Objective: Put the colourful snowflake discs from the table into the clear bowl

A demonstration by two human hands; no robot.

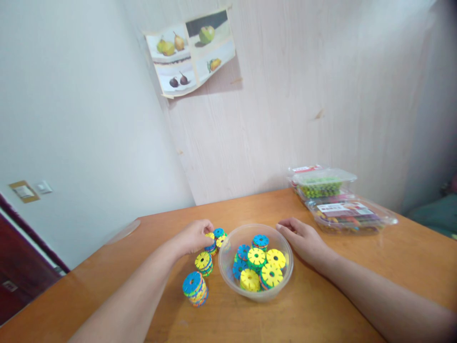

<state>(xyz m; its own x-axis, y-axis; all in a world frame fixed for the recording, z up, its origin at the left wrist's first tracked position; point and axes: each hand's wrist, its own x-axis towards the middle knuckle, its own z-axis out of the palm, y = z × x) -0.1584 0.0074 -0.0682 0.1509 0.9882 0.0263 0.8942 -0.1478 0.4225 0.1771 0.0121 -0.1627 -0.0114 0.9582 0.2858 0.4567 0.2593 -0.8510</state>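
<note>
My left hand (195, 237) is closed, its thumb and fingers around a short stack of notched plastic discs (210, 245) with a yellow disc on top. Just beyond it stand more discs, blue (219, 232) and yellow. Nearer to me are a yellow-topped stack (203, 260) and a taller blue-topped stack (193, 282). A clear plastic bowl (228, 287) in the middle holds several stacks of yellow, blue and green discs (256, 257). My right hand (302, 238) is at the bowl's right rim, with the fingertips on it; part of the grip is hidden.
Clear lidded plastic boxes (352, 214) with colourful pieces stand at the back right of the wooden table (321, 305). A round clear lid (123, 231) lies at the left edge. A sheet of fruit pictures (191, 55) hangs on the wall behind.
</note>
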